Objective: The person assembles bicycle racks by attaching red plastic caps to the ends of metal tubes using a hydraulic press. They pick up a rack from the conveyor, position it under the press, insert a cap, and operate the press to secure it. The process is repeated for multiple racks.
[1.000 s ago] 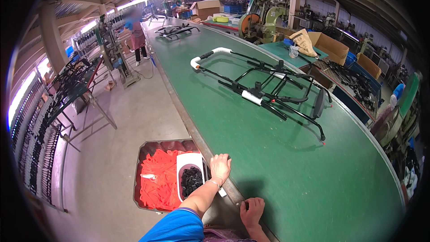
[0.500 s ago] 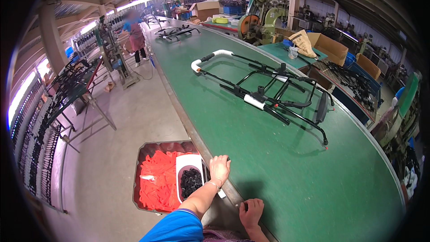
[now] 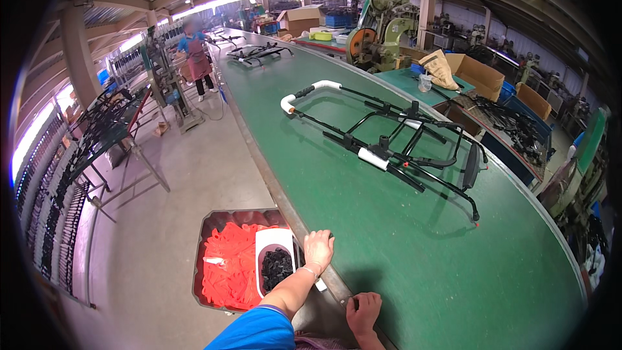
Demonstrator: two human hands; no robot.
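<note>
1. Head view: the hands are apart at the near edge, left hand [image 3: 317, 251] laid over the metal rim [image 3: 334, 284], right hand [image 3: 363, 310] curled closer to the body; whether either grips anything, I can't tell.
2. There's the black tubular frame [image 3: 383, 145], on the green desk [image 3: 324, 198], well ahead of both.
3. Looks like waiting; touching that frame calls for a forward reach.

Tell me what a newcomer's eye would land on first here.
Probably the black frame with white sleeves, right of centre on the long green table. Next, the bright red pieces in the dark tub at lower left. Then the left hand and right hand at the table's edge, bottom centre.
</note>
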